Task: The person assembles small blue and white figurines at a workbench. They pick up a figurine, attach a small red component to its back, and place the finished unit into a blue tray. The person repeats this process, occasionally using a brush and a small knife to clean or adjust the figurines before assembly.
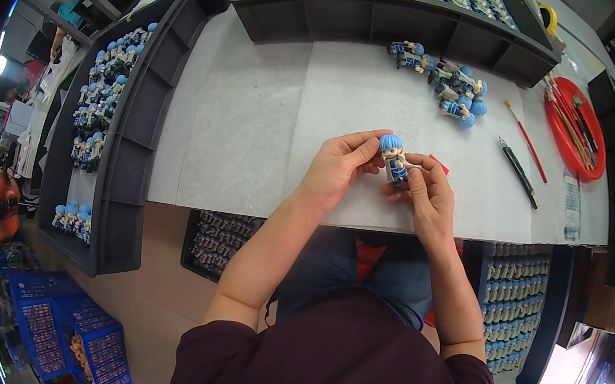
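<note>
Between my two hands, above the near part of the white tabletop, is a small figurine [390, 156] with light blue hair and a blue outfit, held upright. My left hand [342, 167] pinches it at the head and side with thumb and fingers. My right hand [429, 196] grips its lower body, the thumb against the figure. A small red piece [439, 164] shows partly behind my right hand. Beyond my hands, a loose cluster of similar figurines [457, 91] lies on the table.
Right of the cluster lie a red-handled brush [527, 143], a black pen-like tool [518, 172] and a red tray [597, 164] of brushes. Grey crates of figurines stand at the far edge [391, 28] and left [149, 109]. Below the table are a blue crate [549, 333] and a dark bin [194, 255].
</note>
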`<action>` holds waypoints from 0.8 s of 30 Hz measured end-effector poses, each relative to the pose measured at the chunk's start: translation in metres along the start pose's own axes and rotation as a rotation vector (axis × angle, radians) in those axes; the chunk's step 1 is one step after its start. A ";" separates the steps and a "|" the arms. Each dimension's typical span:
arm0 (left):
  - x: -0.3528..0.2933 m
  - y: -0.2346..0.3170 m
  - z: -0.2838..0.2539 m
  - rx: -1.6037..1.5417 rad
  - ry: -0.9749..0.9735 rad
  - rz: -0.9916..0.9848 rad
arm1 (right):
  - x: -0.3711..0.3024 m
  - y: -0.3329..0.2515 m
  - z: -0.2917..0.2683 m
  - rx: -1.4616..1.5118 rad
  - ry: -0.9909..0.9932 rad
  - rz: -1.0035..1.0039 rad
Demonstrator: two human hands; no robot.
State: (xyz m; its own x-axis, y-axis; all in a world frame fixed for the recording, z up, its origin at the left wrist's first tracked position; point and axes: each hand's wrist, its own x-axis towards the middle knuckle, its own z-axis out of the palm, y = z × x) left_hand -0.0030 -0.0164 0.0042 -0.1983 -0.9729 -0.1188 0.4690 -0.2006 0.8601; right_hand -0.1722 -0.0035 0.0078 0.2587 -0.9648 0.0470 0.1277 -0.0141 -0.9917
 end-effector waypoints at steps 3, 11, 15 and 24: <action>-0.002 0.003 0.002 0.012 0.006 -0.002 | 0.000 0.002 -0.001 0.008 0.004 -0.011; -0.004 0.005 0.006 0.047 0.009 0.016 | 0.000 0.008 0.001 0.008 0.062 -0.091; -0.003 0.003 0.006 0.070 0.008 0.040 | 0.000 0.010 0.000 -0.007 0.071 -0.119; -0.003 0.002 0.007 0.073 0.000 0.041 | 0.000 0.008 -0.001 -0.004 0.073 -0.053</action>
State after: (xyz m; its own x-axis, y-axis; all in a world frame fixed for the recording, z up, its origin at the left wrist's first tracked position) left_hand -0.0076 -0.0128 0.0098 -0.1805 -0.9801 -0.0826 0.4124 -0.1516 0.8983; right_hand -0.1726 -0.0041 0.0001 0.1809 -0.9793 0.0905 0.1352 -0.0664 -0.9886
